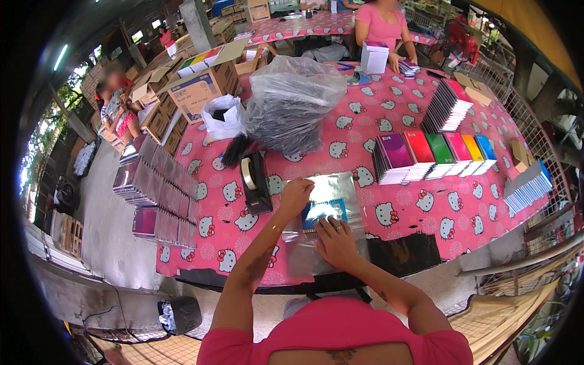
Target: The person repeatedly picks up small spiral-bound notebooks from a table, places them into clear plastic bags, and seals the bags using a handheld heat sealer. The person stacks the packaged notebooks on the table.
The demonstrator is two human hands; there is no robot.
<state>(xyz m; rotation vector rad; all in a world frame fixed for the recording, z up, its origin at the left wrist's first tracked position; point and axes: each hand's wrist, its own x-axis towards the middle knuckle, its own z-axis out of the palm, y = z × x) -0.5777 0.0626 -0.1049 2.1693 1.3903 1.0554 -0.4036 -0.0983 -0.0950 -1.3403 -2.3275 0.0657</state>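
At the near middle of the pink patterned tablecloth (356, 137), a blue notebook (324, 210) is partly hidden by glare and by the right hand (336, 240); the edges of the clear plastic (342, 185) around it are hard to make out. Just beyond the notebook's far left corner, the fingertips of the left hand (296, 198) are held close together; whether plastic is pinched there cannot be told. The notebook's near edge is covered by the right hand, laid flat with its fingers slightly spread. To the left, a tape dispenser (260, 194) is set; to the right, stacked notebooks (432, 158) are lined up. Beyond, cartons (198, 94) are piled on the left, and a person in pink (380, 27) is cut off at the top.
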